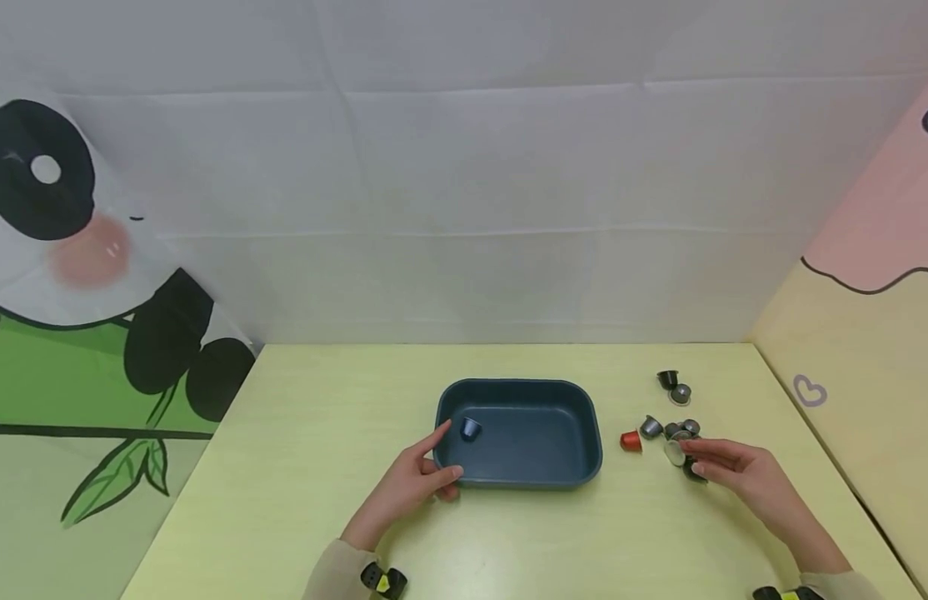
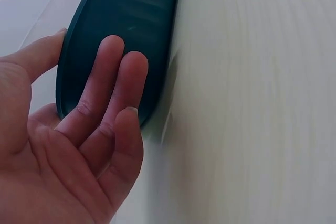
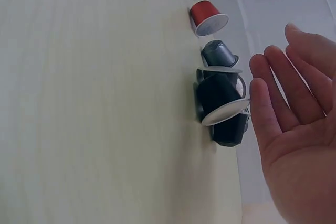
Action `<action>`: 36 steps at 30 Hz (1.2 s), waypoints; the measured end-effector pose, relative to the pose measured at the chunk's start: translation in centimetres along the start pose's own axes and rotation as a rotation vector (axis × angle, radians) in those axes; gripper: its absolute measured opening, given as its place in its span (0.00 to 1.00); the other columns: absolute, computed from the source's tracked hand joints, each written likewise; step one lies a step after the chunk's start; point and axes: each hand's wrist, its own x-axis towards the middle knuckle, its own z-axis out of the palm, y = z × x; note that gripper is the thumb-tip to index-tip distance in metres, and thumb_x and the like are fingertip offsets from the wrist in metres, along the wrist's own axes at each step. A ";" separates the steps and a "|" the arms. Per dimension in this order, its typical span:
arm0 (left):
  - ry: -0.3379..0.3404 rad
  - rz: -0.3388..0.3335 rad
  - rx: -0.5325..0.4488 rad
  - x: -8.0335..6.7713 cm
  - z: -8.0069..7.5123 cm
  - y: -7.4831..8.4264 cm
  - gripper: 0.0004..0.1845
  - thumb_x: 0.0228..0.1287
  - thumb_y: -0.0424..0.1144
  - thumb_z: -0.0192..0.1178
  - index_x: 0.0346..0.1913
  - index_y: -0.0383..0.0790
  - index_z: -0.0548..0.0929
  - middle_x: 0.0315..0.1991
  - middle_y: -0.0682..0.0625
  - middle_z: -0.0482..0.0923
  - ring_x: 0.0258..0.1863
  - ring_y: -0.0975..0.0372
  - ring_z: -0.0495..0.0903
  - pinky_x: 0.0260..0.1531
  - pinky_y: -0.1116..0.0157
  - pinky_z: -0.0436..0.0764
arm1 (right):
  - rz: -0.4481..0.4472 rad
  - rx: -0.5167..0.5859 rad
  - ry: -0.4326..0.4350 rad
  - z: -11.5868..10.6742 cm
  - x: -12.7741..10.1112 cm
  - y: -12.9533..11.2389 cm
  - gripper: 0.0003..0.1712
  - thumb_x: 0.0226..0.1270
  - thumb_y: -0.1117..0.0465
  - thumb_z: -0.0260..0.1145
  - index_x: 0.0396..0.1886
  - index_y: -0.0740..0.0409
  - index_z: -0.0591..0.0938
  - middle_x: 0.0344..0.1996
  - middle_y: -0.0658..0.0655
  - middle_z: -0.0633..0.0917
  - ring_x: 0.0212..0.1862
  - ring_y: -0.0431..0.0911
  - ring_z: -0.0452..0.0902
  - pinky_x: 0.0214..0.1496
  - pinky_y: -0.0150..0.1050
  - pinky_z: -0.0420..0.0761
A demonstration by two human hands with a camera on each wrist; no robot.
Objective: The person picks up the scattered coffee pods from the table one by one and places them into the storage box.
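A dark blue tray [image 1: 539, 437] sits mid-table with one blue capsule [image 1: 471, 428] inside at its left end. My left hand [image 1: 443, 454] rests at the tray's near-left corner, straight fingers [image 2: 113, 77] lying against the outer wall [image 2: 131, 9] and the thumb by the rim. To the right of the tray lies a cluster of capsules: a red one [image 1: 631, 441], a grey one [image 1: 651, 427] and dark ones [image 3: 220, 98]. My right hand [image 1: 696, 458] hovers open beside the cluster, its fingertips [image 3: 257, 90] just short of a dark capsule's foil lid.
Farther back on the right stand a black capsule [image 1: 667, 379] and a grey capsule [image 1: 681, 393]. The pale yellow table [image 1: 321, 417] is boxed in by a white back wall, a panda-print panel on the left and a pink-and-yellow panel on the right.
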 end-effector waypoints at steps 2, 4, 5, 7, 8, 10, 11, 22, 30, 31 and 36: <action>0.003 -0.002 0.003 0.1 0.0 -0.1 0.43 0.67 0.40 0.66 0.80 0.48 0.54 0.26 0.39 0.85 0.29 0.47 0.87 0.20 0.70 0.68 | 0.002 0.001 0.012 0.0 -0.2 0.2 0.20 0.68 0.71 0.66 0.57 0.76 0.78 0.51 0.48 0.87 0.52 0.34 0.82 0.47 0.31 0.80; 0.006 -0.003 0.008 0.2 -0.1 -0.1 0.43 0.67 0.41 0.67 0.80 0.48 0.55 0.26 0.40 0.85 0.29 0.47 0.87 0.20 0.70 0.68 | 0.005 -0.014 0.036 -0.1 -0.4 0.2 0.20 0.67 0.70 0.67 0.56 0.75 0.79 0.51 0.49 0.87 0.51 0.35 0.82 0.46 0.32 0.81; 0.007 -0.004 0.013 0.2 -0.1 -0.2 0.43 0.67 0.42 0.67 0.80 0.48 0.55 0.26 0.40 0.85 0.29 0.47 0.87 0.20 0.70 0.68 | 0.008 -0.026 0.051 -0.2 -0.5 0.3 0.20 0.67 0.70 0.67 0.56 0.75 0.79 0.50 0.49 0.87 0.51 0.35 0.83 0.46 0.32 0.81; 0.005 -0.005 0.018 0.3 -0.1 -0.2 0.44 0.67 0.42 0.67 0.80 0.48 0.55 0.26 0.41 0.85 0.29 0.47 0.87 0.20 0.70 0.68 | 0.022 -0.063 0.089 -0.4 -0.7 0.4 0.19 0.67 0.68 0.68 0.56 0.74 0.80 0.49 0.49 0.87 0.50 0.34 0.83 0.45 0.30 0.81; 0.004 -0.003 0.021 0.3 -0.2 -0.2 0.44 0.67 0.43 0.67 0.80 0.48 0.55 0.26 0.41 0.85 0.29 0.47 0.87 0.20 0.69 0.68 | 0.032 -0.082 0.109 -0.5 -0.8 0.4 0.19 0.67 0.68 0.69 0.55 0.73 0.80 0.49 0.48 0.88 0.49 0.34 0.83 0.45 0.29 0.80; 0.002 0.001 0.024 0.4 -0.2 -0.1 0.44 0.67 0.43 0.67 0.80 0.47 0.54 0.25 0.41 0.85 0.29 0.47 0.87 0.20 0.69 0.69 | 0.063 -0.114 0.129 -0.7 -0.8 0.5 0.20 0.66 0.66 0.70 0.55 0.72 0.80 0.48 0.45 0.87 0.48 0.32 0.83 0.45 0.28 0.80; 0.001 0.001 0.025 0.4 -0.2 -0.1 0.44 0.67 0.43 0.67 0.80 0.48 0.54 0.26 0.41 0.85 0.30 0.47 0.87 0.21 0.69 0.70 | 0.075 -0.134 0.129 -0.7 -0.8 0.6 0.21 0.66 0.65 0.70 0.56 0.71 0.80 0.48 0.43 0.87 0.48 0.32 0.82 0.45 0.27 0.79; -0.002 -0.016 0.009 0.4 -0.2 -0.3 0.44 0.67 0.44 0.67 0.80 0.51 0.55 0.26 0.41 0.85 0.30 0.48 0.87 0.23 0.67 0.73 | 0.181 -0.299 0.074 -0.5 -0.9 1.6 0.29 0.56 0.61 0.78 0.57 0.66 0.82 0.56 0.63 0.82 0.45 0.29 0.79 0.45 0.28 0.79; -0.001 -0.019 0.016 0.1 -0.2 -0.4 0.43 0.67 0.44 0.66 0.80 0.51 0.55 0.26 0.41 0.85 0.30 0.48 0.87 0.20 0.69 0.69 | 0.174 -0.322 0.023 -0.4 -1.2 2.2 0.29 0.54 0.64 0.78 0.57 0.66 0.82 0.61 0.75 0.75 0.50 0.44 0.83 0.46 0.30 0.80; -0.001 -0.019 0.016 0.1 -0.2 -0.4 0.43 0.67 0.44 0.66 0.80 0.51 0.55 0.26 0.41 0.85 0.30 0.48 0.87 0.20 0.69 0.69 | 0.171 -0.307 0.024 -0.3 -1.3 2.3 0.29 0.54 0.65 0.78 0.57 0.67 0.82 0.61 0.75 0.74 0.49 0.41 0.83 0.46 0.30 0.80; -0.003 -0.024 0.015 0.0 -0.1 -0.4 0.43 0.68 0.44 0.66 0.80 0.50 0.54 0.26 0.41 0.85 0.30 0.48 0.87 0.20 0.69 0.68 | 0.143 -0.279 0.048 -0.3 -1.4 2.5 0.27 0.53 0.67 0.78 0.54 0.69 0.82 0.58 0.75 0.76 0.45 0.27 0.78 0.44 0.30 0.81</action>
